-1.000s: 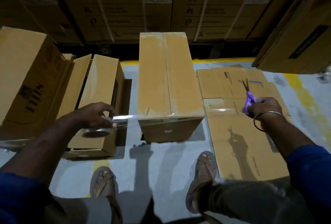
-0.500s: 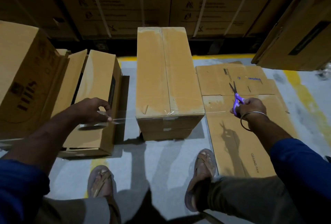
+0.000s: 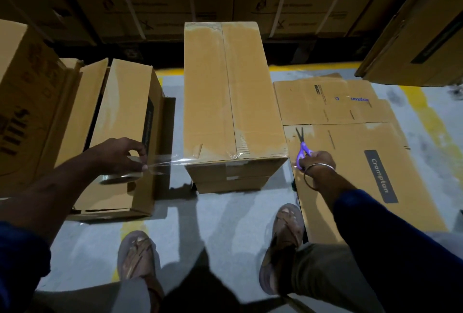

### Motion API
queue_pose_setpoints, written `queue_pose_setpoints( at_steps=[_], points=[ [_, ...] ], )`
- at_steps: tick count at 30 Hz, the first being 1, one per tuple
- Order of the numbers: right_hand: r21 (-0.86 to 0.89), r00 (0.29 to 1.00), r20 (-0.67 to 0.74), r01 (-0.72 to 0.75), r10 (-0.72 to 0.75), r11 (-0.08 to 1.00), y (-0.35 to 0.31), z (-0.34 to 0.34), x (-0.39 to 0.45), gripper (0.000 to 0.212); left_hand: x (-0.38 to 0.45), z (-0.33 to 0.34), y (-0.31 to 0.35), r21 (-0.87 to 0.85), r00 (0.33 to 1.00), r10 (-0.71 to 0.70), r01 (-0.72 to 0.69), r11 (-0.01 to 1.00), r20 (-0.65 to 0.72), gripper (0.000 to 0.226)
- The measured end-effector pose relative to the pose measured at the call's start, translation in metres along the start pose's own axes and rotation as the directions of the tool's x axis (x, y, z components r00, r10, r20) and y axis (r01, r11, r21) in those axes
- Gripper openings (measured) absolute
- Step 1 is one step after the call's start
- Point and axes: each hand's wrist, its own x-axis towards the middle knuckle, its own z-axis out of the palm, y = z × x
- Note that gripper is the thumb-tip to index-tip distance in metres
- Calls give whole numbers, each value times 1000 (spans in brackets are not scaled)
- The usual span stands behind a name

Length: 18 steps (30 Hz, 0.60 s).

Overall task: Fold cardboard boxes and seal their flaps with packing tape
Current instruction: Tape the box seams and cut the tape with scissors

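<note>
at the far left a tall printed carton (image 3: 27,102) stands against an open box (image 3: 120,137) whose flaps are not yet closed or taped. over that box's near end the left hand (image 3: 115,154) grips the roll of clear packing tape (image 3: 120,178), thumb and fingers pinching the strip. the tape strip (image 3: 170,161) runs taut to the right and is stuck on the near top edge of the middle box (image 3: 230,102). that box stands on the floor in the centre with its top flaps folded shut, and the strip crosses their near end; whether the long centre seam is taped is hard to tell. right of it the right hand (image 3: 317,165) has its fingers curled round the purple scissors (image 3: 303,148), blades pointing away, over flattened cartons (image 3: 350,152) not yet folded. by my reading, this strip needs cutting next, and several boxes remain.
</note>
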Motion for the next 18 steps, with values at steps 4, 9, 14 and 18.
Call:
queue_pose_setpoints(
  at_steps=[4, 9, 14, 18],
  points=[
    [96, 964, 250, -117, 90, 988, 20, 32, 23, 26, 5, 3, -3, -33, 1000, -4, 4, 999, 3, 10],
    [94, 975, 206, -101, 80, 990, 21, 42, 32, 35, 6, 1, -6, -80, 999, 29, -26, 996, 31, 12],
    [47, 1000, -10, 24, -24, 999, 13, 7, -12, 36, 8, -1, 2, -68, 999, 28, -26, 997, 34, 9],
    [277, 955, -177, 279, -237, 919, -19, -5, -52, 32, 1, -1, 7, -74, 1000, 13, -12, 997, 14, 16]
  ],
)
